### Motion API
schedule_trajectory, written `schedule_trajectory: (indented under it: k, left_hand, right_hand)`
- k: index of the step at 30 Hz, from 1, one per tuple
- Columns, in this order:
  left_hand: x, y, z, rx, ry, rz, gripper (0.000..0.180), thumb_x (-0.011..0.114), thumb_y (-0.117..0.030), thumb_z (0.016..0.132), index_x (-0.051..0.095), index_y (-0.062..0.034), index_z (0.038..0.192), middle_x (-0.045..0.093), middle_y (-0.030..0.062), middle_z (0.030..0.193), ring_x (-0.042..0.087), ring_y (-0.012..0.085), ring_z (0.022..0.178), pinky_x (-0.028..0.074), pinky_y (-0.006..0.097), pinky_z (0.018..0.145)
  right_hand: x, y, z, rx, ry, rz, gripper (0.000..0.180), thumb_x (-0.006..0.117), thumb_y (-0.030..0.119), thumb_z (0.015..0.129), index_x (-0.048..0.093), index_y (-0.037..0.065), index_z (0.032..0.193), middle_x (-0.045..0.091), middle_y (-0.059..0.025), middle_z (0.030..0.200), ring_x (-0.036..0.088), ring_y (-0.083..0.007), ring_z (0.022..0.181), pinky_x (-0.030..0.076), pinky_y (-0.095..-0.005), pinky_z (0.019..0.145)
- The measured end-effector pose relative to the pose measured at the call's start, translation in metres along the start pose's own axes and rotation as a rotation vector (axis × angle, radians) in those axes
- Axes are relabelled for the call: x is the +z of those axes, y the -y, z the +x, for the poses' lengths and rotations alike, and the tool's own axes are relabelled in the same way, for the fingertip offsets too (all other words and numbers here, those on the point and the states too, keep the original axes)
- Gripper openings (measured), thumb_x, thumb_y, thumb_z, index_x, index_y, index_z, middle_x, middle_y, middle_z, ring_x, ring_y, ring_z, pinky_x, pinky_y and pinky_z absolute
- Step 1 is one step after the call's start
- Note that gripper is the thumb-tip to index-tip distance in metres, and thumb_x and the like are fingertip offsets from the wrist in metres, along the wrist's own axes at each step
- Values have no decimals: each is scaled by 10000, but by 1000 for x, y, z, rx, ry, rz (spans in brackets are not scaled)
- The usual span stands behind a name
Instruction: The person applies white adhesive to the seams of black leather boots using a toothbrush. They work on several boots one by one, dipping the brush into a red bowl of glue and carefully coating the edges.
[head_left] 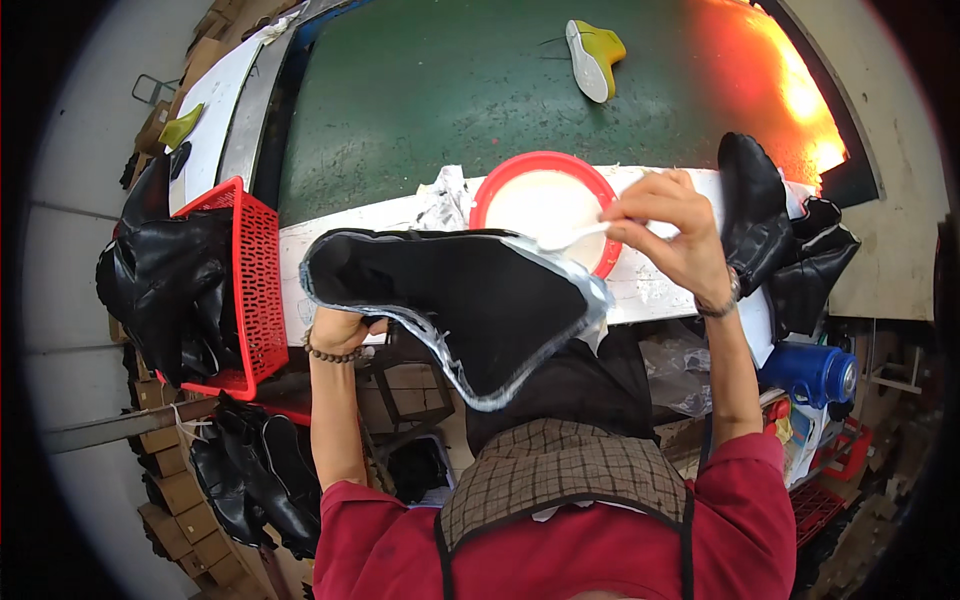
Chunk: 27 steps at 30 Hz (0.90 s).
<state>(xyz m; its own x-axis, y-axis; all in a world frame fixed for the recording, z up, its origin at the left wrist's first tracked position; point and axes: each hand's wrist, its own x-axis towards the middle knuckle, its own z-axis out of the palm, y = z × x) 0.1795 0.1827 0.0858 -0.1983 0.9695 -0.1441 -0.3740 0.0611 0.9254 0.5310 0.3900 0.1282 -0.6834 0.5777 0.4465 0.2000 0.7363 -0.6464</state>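
My left hand [338, 330] grips a black boot upper [490, 300] from beneath, its fingers partly hidden by it. The upper lies open with its dark inside facing up, and pale white-blue stuff coats its edge. In my right hand [668, 222], pinched between thumb and fingers, is a slim white tool [575, 236], its tip at the upper's far edge. Whether it is a brush or a spatula I cannot tell. Just beyond stands a red-rimmed bowl [545, 160] of creamy white liquid, partly behind the tool and my fingers.
A red basket [262, 290] at left holds black boots [180, 290]. More black boots [755, 205] stand at right, above a blue flask [815, 374]. A yellow shoe last [598, 60] with a white sole lies on the green surface [430, 100]. A glow lights the far right.
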Motion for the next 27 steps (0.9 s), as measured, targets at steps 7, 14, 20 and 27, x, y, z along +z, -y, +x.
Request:
schedule_trajectory:
  k: [7, 14, 20, 27]
  left_hand:
    - [30, -1, 9, -252, 72, -87, 550, 599, 193, 711, 602, 29, 1236, 645, 118, 827, 541, 138, 524, 341, 267, 378]
    - [38, -3, 7, -403, 138, 11, 535, 515, 216, 682, 601, 54, 1184, 591, 103, 694, 490, 141, 433, 317, 278, 359]
    - [67, -7, 7, -502, 302, 97, 525, 502, 186, 711, 550, 70, 1220, 554, 75, 617, 499, 146, 407, 323, 290, 345]
    - [69, -16, 0, -403, 243, -7, 373, 541, 163, 657, 635, 153, 1018, 623, 153, 661, 538, 182, 404, 336, 288, 331]
  right_hand:
    - [15, 1, 32, -165, -74, 41, 99, 825, 154, 826, 799, 125, 917, 732, 34, 857, 625, -89, 772, 348, -300, 836]
    - [-2, 16, 30, -189, -5, 27, 105, 836, 162, 816, 801, 124, 907, 721, 28, 838, 596, -90, 723, 325, -304, 823]
    - [8, 29, 55, -294, 64, -6, 134, 847, 149, 788, 799, 110, 907, 718, 21, 837, 593, -104, 729, 327, -315, 822]
    - [8, 18, 51, -295, -35, 80, 165, 859, 169, 779, 800, 117, 925, 723, 16, 878, 631, -126, 812, 363, -306, 840]
